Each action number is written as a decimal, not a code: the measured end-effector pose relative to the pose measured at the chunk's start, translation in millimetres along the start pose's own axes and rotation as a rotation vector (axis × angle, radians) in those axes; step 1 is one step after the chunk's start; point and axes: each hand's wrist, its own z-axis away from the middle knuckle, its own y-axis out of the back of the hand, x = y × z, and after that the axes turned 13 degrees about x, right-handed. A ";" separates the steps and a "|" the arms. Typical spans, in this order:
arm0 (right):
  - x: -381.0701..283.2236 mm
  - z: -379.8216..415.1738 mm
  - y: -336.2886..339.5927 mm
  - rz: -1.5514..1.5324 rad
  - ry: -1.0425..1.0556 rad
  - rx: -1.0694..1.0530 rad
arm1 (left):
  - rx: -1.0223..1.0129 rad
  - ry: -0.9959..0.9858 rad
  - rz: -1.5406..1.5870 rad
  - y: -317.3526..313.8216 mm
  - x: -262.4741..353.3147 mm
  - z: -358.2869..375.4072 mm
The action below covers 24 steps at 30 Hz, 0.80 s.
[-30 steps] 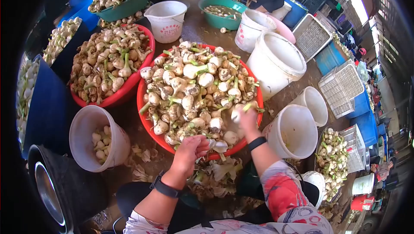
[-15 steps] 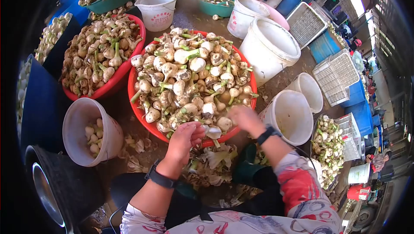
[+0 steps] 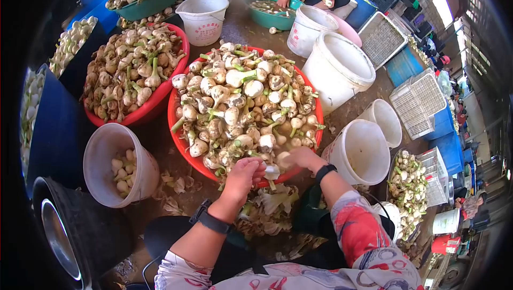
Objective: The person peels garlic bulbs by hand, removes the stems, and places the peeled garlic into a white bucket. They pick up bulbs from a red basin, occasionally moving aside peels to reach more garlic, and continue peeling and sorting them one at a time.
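Note:
A red basin heaped with garlic bulbs that still have short green stems stands in front of me. At its near rim my left hand has its fingers curled together, next to a white peeled bulb with a stem pointing down. Whether the fingers grip that bulb is hard to make out. My right hand is just right of the bulb, over the basin's near edge; its fingertips are blurred against the garlic. Peeled skins lie on the floor below the hands.
On the left are a second red basin of garlic and a white bucket with peeled bulbs. White buckets stand on the right, beside crates. At the top, a person's hands are at a green basin.
The view has shifted slightly, so the basins sit further right and lower. My left hand's fingers have curled more, and my right hand has come closer to it.

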 end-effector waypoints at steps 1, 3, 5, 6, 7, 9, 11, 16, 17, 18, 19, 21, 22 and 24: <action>-7.2 0.5 14.5 0.001 -0.002 0.002 | 0.007 -0.008 -0.018 -0.4 0.3 -0.1; -31.4 6.2 46.0 -0.964 -0.753 0.065 | 0.013 -0.008 -0.053 0.4 -2.0 2.3; -77.5 7.6 72.5 -1.025 -0.604 0.090 | 0.071 -0.414 -0.211 -5.1 -6.1 3.2; -105.8 12.3 81.5 -1.086 -0.461 0.120 | 0.122 -0.602 -0.153 -11.0 -12.2 2.9; -139.5 15.8 84.8 -0.913 -0.420 0.122 | 0.185 -0.834 -0.291 -14.3 0.0 15.9; -193.4 28.4 92.4 -0.961 -0.275 0.047 | 0.113 -0.887 -0.117 -21.4 7.4 30.6; -209.8 36.9 85.1 -1.030 -0.260 0.044 | 0.209 -0.752 -0.068 -9.1 14.3 30.6; -228.1 52.0 94.4 -0.827 -0.262 -0.027 | 0.329 -0.955 -0.199 -0.2 12.6 43.6; -230.4 54.8 95.2 -0.833 -0.266 -0.019 | 0.320 -0.954 -0.206 0.5 11.1 44.9; -232.5 57.0 96.5 -0.805 -0.276 -0.016 | 0.321 -0.945 -0.194 0.3 10.3 45.9; -234.2 58.5 97.2 -0.775 -0.284 -0.016 | 0.326 -0.935 -0.180 -0.5 9.5 47.2; -233.6 58.5 90.2 -0.781 -0.284 -0.003 | 0.376 -0.963 -0.221 -3.7 10.6 53.4; -233.1 58.7 88.6 -0.786 -0.283 0.005 | 0.431 -0.989 -0.260 -5.3 11.7 55.6; -233.9 60.7 88.9 -0.690 -0.228 0.061 | 0.456 -1.048 -0.341 -3.0 9.5 52.9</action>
